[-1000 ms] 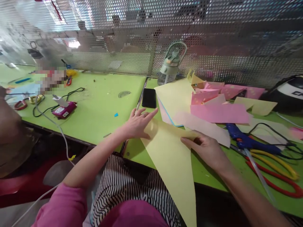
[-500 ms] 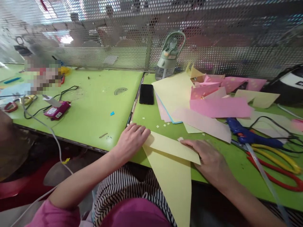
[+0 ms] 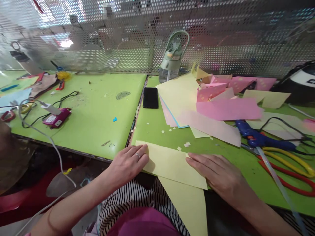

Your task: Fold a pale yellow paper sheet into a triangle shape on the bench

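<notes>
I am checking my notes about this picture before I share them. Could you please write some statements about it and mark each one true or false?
1. The left hand and right hand both touch the folded yellow paper. True.
2. A ring is on the right hand. False: the ring is on the left hand.
3. The bottle stands farther back than the phone. True.
4. The blue glue gun lies left of the phone. False: it lies to the right.

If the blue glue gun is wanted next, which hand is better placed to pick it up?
Probably the right hand: it rests on the yellow paper, nearer the blue glue gun; the left hand lies farther off.
</notes>
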The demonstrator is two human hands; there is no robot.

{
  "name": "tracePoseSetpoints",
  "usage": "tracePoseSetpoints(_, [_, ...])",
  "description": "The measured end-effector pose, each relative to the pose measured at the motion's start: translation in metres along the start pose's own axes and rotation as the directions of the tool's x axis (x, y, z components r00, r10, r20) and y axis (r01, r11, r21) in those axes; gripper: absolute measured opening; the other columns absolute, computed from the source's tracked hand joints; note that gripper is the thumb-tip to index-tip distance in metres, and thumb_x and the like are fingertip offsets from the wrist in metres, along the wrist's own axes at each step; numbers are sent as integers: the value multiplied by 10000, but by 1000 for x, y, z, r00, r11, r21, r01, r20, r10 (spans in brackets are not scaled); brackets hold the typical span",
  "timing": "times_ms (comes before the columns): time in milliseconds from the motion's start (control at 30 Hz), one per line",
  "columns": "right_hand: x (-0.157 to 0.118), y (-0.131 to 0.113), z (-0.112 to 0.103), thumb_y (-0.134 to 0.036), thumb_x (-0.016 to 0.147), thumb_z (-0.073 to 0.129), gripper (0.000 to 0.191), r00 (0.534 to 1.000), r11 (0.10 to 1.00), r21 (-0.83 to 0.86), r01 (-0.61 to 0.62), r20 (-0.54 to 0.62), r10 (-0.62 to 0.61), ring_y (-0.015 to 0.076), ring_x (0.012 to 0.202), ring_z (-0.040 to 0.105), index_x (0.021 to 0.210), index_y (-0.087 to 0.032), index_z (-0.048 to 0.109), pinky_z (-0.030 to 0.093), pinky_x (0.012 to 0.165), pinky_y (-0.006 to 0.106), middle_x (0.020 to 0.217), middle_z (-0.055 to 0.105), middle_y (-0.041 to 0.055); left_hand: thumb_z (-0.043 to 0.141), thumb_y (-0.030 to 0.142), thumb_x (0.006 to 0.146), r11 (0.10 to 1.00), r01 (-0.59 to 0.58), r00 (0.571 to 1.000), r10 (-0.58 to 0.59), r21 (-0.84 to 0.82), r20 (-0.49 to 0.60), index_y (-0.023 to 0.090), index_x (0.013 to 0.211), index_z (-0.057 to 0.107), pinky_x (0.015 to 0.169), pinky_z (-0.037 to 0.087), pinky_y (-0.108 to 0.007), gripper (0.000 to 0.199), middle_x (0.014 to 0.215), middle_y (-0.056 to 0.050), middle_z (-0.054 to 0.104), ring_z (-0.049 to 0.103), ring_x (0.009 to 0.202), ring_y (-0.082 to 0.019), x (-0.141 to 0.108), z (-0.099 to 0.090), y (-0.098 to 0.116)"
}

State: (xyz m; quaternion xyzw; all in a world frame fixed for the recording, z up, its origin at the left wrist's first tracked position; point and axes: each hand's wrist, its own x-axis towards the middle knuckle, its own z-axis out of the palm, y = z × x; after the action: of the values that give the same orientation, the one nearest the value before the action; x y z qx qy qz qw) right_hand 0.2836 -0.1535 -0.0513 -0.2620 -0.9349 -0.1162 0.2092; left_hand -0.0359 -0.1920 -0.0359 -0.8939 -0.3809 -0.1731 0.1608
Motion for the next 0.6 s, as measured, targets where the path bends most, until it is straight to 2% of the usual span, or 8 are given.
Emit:
tracePoseSetpoints(233, [-12,-1,-4,39,928,373,517,1000,999,47,15,25,-16,195,1114,648,1339,-197,581,431,949,381,1249,724,60,393,108,1011,1000,-11,1000,11,-12,2,113,934,621,882,599,-321,241,1207,-136,726,709,1073,-222,-8,-7,11])
tracePoseSetpoints(367, [-19,-5,-9,10,958,351,574,998,997,75,1,68,-6,205,1173,629,1469,-219,473,423,980,405,1283,710,59,415,110,981,998,15,1000,-14,-58,22,123,939,629,877,597,-349,218,1225,-134,717,702,1084,-237,-14,-9,17])
tracePoseSetpoints(433, [-22,-6,-9,-5,970,348,614,997,996,93,-12,75,5,208,1182,625,1539,-234,374,428,984,409,1293,704,58,457,287,997,990,54,997,-47,-131,56,124,1006,633,862,602,-382,241,1232,-136,713,696,1088,-264,-16,-14,18])
tracePoseSetpoints(533, [-25,-4,-7,-11,969,343,659,998,994,111,-11,60,4,207,1182,629,1578,-257,290,447,976,398,1299,701,51,410,680,943,960,117,991,-96,-256,92,127,1099,621,769,611,-397,612,1172,-126,735,719,978,-275,-14,-20,16])
tracePoseSetpoints(567, [-26,-3,-5,-10,965,346,663,999,993,115,3,53,-9,207,1180,630,1579,-254,290,453,971,392,1301,700,51,393,701,940,951,137,989,-116,-277,89,133,1105,618,726,606,-378,632,1119,-111,749,725,909,-256,-12,-21,15])
tracePoseSetpoints(600, [-27,-2,-4,-10,962,350,663,999,993,119,14,49,-20,208,1183,629,1578,-248,294,457,970,389,1307,697,53,399,650,966,947,158,987,-141,-278,81,142,1099,616,693,594,-356,568,1061,-93,758,720,846,-233,-9,-21,13])
